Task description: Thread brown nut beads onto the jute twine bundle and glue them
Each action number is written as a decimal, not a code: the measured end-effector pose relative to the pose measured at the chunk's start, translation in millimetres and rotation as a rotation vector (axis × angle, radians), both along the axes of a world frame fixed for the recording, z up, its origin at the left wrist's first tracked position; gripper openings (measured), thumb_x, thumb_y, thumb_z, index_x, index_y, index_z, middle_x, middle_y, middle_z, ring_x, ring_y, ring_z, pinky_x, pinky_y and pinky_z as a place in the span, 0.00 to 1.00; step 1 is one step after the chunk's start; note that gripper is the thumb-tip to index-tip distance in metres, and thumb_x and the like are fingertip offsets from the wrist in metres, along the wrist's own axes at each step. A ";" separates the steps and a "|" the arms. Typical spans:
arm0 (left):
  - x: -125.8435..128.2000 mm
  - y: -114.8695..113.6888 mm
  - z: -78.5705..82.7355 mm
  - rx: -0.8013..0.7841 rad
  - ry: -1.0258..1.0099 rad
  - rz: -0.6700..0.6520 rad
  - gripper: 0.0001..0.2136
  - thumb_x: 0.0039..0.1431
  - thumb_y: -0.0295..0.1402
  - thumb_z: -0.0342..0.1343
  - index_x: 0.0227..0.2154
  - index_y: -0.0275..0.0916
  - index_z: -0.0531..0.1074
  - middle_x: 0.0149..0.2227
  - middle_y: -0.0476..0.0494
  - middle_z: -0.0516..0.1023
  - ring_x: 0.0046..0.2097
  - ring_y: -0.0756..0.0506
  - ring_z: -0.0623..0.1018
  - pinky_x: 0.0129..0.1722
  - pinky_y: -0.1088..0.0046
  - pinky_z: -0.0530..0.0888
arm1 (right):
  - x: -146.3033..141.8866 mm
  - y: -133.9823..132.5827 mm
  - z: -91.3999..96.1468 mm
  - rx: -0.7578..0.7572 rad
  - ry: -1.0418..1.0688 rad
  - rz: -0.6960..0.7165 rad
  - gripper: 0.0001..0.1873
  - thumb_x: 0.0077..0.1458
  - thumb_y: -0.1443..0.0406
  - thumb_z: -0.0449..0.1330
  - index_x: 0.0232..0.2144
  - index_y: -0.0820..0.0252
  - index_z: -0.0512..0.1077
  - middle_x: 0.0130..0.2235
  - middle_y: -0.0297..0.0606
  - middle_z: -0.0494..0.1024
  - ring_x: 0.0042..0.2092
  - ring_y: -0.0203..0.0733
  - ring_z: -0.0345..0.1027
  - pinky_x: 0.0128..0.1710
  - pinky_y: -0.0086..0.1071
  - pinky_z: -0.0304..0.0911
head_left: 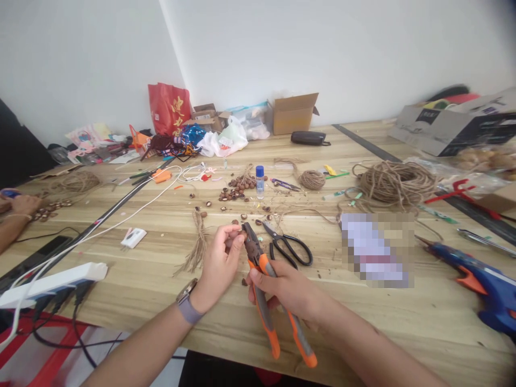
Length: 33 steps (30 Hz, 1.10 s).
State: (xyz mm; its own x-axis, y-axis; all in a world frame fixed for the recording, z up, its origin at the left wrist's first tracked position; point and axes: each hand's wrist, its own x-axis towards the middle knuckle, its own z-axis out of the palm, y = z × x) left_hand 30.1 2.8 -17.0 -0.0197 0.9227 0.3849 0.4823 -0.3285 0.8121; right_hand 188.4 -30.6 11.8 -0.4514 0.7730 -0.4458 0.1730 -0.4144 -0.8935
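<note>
Where the pale wood tabletop (423,322) meets the white wall (322,48), I see a row of bags and boxes. Dark strips cross the wood on either side, and coils of twine (397,183) and loose nut shells (236,191) lie scattered over the middle.

Along the wall, a red bag (167,110) stands upright beside an opened carton; next come a white plastic bag (226,141) and a brown cardboard box (295,115) with its flap raised, whose inside is hidden from me. At the right, a grey and black box (451,126) has red and dark things showing above its top. A small clear bottle (260,187) with a blue cap stands near the shells.

At the near side, my right hand (288,287) has its grip wrapped round the orange and grey pliers (253,250), their handle ends spread. My left hand (220,263) is pinching a small brown nut (243,235) at the pliers' nose; I cannot tell whether they bite it. Black-handled scissors (292,247) lie just beyond.
</note>
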 end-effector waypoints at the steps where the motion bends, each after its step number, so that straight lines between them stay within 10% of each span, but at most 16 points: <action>1: -1.2 0.5 -0.5 0.008 0.014 -0.013 0.12 0.61 0.39 0.50 0.43 0.38 0.68 0.39 0.42 0.78 0.38 0.47 0.77 0.37 0.71 0.73 | 0.6 0.2 -0.6 -0.006 0.004 0.003 0.16 0.54 0.54 0.56 0.26 0.61 0.67 0.26 0.36 0.74 0.28 0.36 0.67 0.29 0.29 0.59; 33: -1.9 0.5 3.7 -0.058 -0.021 0.000 0.11 0.56 0.41 0.55 0.34 0.38 0.69 0.36 0.43 0.79 0.36 0.46 0.78 0.36 0.70 0.73 | -0.2 -1.4 3.7 -0.049 0.033 0.014 0.10 0.57 0.60 0.54 0.29 0.62 0.66 0.29 0.39 0.76 0.30 0.36 0.69 0.28 0.28 0.59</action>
State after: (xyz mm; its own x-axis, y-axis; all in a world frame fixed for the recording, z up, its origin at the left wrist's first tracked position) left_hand 28.2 3.2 -13.3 -0.0272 0.9436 0.3299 0.4654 -0.2802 0.8396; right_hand 188.2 -32.0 15.4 -0.4767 0.7442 -0.4679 0.1501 -0.4555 -0.8775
